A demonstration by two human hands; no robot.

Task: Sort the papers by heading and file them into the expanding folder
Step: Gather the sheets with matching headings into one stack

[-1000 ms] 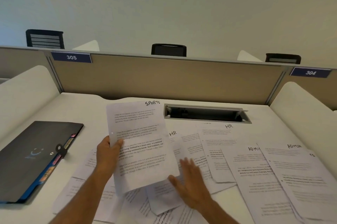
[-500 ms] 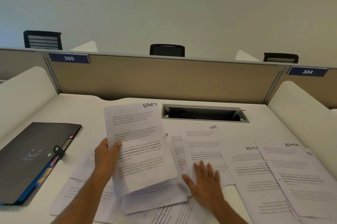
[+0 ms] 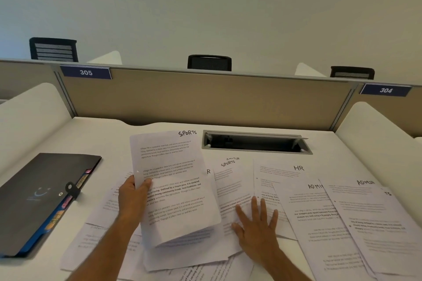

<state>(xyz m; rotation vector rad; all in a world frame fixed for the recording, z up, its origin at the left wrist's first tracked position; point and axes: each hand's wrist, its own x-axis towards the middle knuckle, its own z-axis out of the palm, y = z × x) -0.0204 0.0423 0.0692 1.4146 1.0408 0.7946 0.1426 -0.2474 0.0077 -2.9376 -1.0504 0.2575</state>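
Right hand slides across the loose pages, uncovering a second SPORTS sheet

The bare right hand (image 3: 257, 223), a second ago near the lower edge of the raised white printed sheet headed SPORTS (image 3: 173, 184), has moved rightward and now lies flat with fingers spread on the scattered pages; a white sheet with handwritten SPORTS heading (image 3: 230, 180), covered before, now shows beside the lifted sheet, an ADMIN heading peeking out just behind it.

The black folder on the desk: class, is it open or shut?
Shut. The folder lies flat with its cover down and its strap closure over the front edge; only coloured tabs show along that edge.
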